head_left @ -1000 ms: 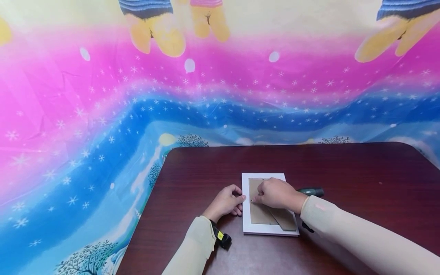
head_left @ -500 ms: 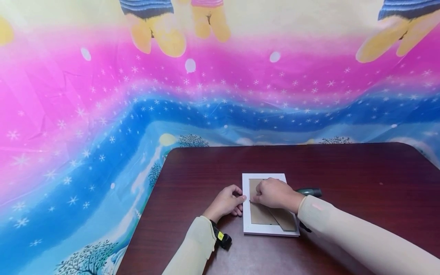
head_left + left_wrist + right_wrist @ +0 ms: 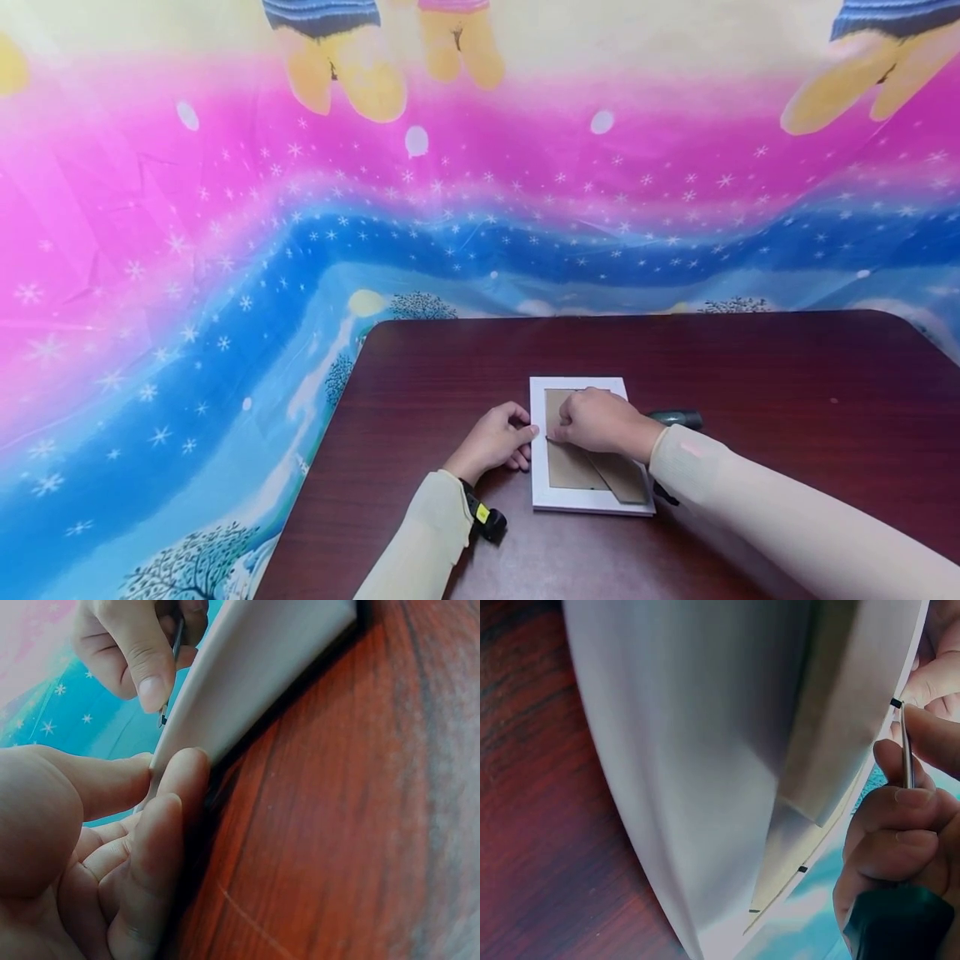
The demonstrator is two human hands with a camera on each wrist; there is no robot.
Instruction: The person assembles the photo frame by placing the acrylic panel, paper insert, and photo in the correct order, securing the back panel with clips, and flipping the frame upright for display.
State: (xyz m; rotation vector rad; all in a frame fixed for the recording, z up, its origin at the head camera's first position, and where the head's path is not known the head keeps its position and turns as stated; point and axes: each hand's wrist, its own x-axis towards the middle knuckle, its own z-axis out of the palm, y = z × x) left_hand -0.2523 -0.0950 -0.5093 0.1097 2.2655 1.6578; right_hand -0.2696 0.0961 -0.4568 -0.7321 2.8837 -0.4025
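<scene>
A white picture frame (image 3: 540, 467) lies back side up on the table, with a brown backing board (image 3: 570, 467) and a slanted easel leg (image 3: 622, 479). My left hand (image 3: 491, 437) pinches its left edge between thumb and fingers. Over the board, my right hand (image 3: 603, 421) grips a screwdriver with a dark green handle (image 3: 900, 922) and thin metal shaft (image 3: 907, 757). In the right wrist view its tip meets a small black tab (image 3: 895, 703) at the frame's inner edge. More black tabs (image 3: 802, 869) show along the board's rim.
The dark red-brown wooden table (image 3: 420, 375) reaches back to a colourful printed cloth (image 3: 480, 208). A black wrist strap and camera (image 3: 487, 521) sit at the left sleeve.
My right hand has shifted very slightly left between the first frame and now, the screwdriver handle with it. The left hand and the picture frame look unmoved on the table.
</scene>
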